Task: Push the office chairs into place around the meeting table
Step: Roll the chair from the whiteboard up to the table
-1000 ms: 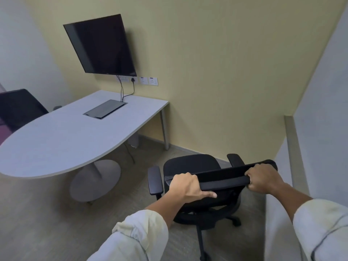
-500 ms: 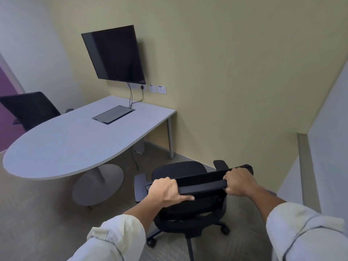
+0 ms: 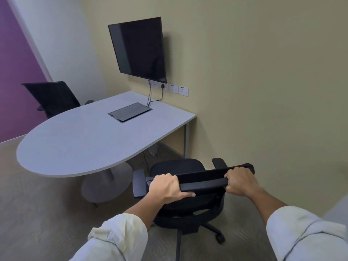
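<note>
A black office chair [image 3: 177, 166] on castors stands in front of me, its seat facing the near long side of the grey meeting table [image 3: 75, 144]. My left hand [image 3: 166, 187] grips the left end of the backrest's top edge. My right hand [image 3: 240, 180] grips the right end. The seat's front lies close to the table's edge, not under it. A second black office chair [image 3: 51, 97] stands at the table's far left side, its seat hidden behind the tabletop.
A dark wall screen [image 3: 139, 49] hangs above the table's far end, with cables down to a cable box [image 3: 130, 112] in the tabletop. The round table base [image 3: 107, 187] stands left of the chair. The beige wall [image 3: 263, 91] is close on the right.
The chair has rolled forward and left toward the table with both hands still on the backrest. My view has turned left, showing the purple wall and more of the far chair.
</note>
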Motion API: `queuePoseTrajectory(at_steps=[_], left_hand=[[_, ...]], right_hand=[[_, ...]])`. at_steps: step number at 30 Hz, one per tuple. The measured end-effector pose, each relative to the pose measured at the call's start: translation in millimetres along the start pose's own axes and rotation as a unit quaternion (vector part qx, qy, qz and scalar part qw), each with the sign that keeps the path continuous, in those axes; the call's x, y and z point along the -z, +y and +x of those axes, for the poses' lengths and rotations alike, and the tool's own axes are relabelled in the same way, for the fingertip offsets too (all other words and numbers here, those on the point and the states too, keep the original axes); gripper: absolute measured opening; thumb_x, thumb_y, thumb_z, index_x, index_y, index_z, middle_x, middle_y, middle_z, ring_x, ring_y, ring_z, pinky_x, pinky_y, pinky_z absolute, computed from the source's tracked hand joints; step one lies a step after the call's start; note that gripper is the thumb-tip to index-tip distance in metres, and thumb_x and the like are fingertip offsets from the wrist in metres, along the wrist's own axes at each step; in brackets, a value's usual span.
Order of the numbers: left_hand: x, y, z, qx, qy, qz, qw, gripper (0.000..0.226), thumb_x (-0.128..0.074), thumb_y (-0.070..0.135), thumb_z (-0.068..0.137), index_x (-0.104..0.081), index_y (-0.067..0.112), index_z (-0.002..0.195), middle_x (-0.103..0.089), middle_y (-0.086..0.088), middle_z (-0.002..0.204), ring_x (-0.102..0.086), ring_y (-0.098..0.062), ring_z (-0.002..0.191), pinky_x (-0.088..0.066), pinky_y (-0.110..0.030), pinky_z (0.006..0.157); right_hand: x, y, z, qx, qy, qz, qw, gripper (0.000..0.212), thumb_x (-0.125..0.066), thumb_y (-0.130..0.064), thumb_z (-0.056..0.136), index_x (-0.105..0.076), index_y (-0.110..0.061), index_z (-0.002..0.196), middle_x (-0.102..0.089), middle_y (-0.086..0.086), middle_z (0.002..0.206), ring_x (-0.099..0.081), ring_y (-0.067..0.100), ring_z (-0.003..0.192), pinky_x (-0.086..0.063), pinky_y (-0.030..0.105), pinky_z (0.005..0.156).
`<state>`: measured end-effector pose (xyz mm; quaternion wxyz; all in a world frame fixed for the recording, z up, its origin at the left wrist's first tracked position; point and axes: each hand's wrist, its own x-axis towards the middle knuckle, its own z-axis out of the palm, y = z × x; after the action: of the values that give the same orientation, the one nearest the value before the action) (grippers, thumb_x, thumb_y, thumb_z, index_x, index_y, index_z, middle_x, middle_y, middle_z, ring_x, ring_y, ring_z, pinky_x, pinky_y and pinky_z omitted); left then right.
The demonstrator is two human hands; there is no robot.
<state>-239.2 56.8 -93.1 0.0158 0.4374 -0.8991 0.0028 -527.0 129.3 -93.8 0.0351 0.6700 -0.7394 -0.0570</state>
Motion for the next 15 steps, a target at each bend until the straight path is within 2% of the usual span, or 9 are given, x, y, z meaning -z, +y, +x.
queuePoseTrajectory(at_steps=[4,11,15], left_hand=[[-2.3,-18.4,51.8,0.017,0.003,-0.008,1.0,0.085,-0.021,0.107,0.054,-0.036,0.024,0.06,-0.041,0.008,0.056,-0.038,-0.014,0.047,-0.036,-0.033,0.056],[-8.0,-41.7,112.1,0.039,0.003,0.003,0.999,0.086,-0.018,0.107,0.055,-0.037,0.023,0.061,-0.043,0.007,0.058,-0.045,-0.018,0.051,-0.038,-0.033,0.055],[-14.3,-40.5,150.5,0.074,0.002,0.012,0.997,0.089,-0.013,0.109,0.053,-0.036,0.023,0.061,-0.044,0.007,0.059,-0.046,-0.018,0.052,-0.037,-0.034,0.055]], right_hand=[[4.5,14.0,66.8,0.013,-0.01,-0.006,1.0,0.01,-0.051,-0.032,0.055,-0.05,-0.023,0.054,-0.048,-0.007,0.049,-0.046,0.016,0.047,-0.029,0.029,0.045],[4.5,25.7,147.4,0.048,-0.008,-0.005,0.999,0.012,-0.052,-0.031,0.056,-0.043,-0.025,0.051,-0.046,-0.007,0.049,-0.048,0.021,0.051,-0.032,0.029,0.049],[-0.8,49.6,201.2,0.092,0.002,-0.02,0.996,0.016,-0.052,-0.035,0.057,-0.04,-0.027,0.05,-0.043,-0.007,0.046,-0.045,0.02,0.049,-0.026,0.029,0.047]])
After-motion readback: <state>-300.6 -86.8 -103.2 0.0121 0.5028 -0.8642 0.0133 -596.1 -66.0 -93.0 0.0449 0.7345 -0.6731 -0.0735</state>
